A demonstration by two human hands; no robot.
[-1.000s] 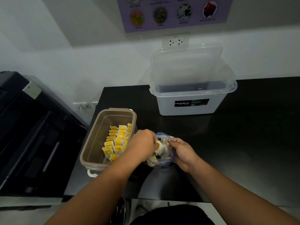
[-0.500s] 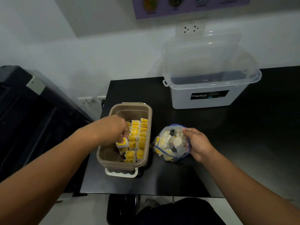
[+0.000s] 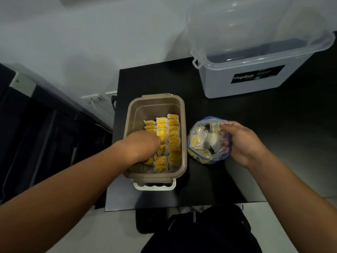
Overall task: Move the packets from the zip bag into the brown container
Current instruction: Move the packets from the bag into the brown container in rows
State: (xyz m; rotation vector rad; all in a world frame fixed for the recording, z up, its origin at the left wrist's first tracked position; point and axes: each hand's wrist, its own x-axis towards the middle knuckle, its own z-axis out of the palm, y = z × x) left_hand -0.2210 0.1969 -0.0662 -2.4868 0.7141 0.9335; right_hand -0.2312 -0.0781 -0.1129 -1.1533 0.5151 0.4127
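Right fingers [image 3: 228,125] grip bag [image 3: 206,143]; left hand [image 3: 144,145] fingers hidden among packets [image 3: 173,136]; container [image 3: 135,123] left free.

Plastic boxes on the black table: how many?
2: the brown rectangular plastic container at the near left, and the translucent white plastic storage tub farther back on the right.

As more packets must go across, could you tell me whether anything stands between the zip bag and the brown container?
Nothing visible does. The clear blue-edged plastic zip bag, held by the right hand, sits just right of the lidless brown plastic container, with only bare black tabletop between.
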